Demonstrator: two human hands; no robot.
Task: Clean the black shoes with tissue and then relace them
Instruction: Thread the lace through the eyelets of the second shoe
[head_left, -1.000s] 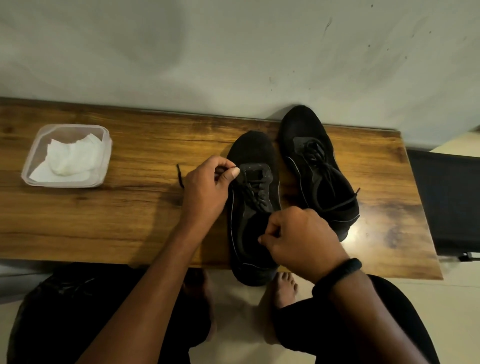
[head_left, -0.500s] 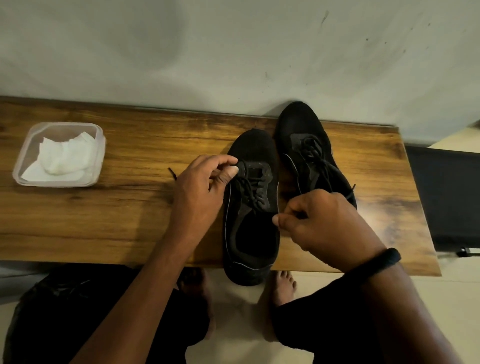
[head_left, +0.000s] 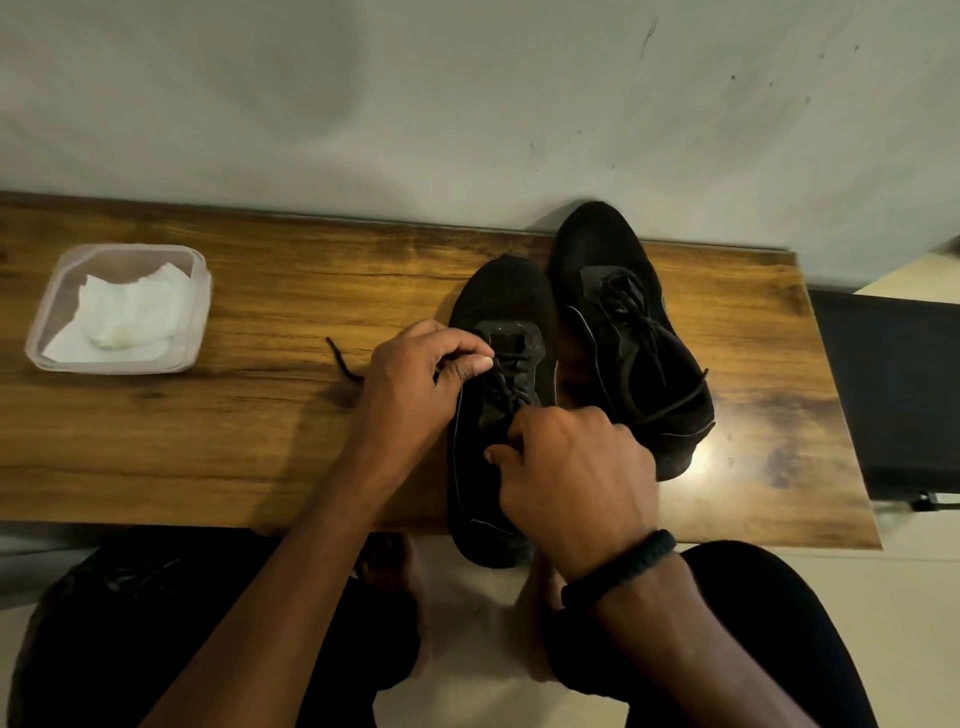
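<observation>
Two black shoes stand on the wooden table (head_left: 249, 426), toes toward the wall. The left shoe (head_left: 501, 306) is partly laced and its heel overhangs the front edge. My left hand (head_left: 410, 384) pinches the black lace (head_left: 340, 361) at the shoe's left eyelets; the lace's loose end trails onto the wood to the left. My right hand (head_left: 571, 467) is curled over the tongue and pinches the other lace strand there. The right shoe (head_left: 618, 291) lies fully laced beside it, untouched. White tissue (head_left: 127, 312) lies in a clear tub.
The clear plastic tub (head_left: 200, 306) sits at the table's left. A grey wall runs along the table's far edge. A dark chair (head_left: 893, 395) stands off the right end. My knees and bare feet are below the front edge.
My right hand, which had pulled out to the right over the second shoe, has come back to the left shoe's tongue. My left hand stays at the eyelets.
</observation>
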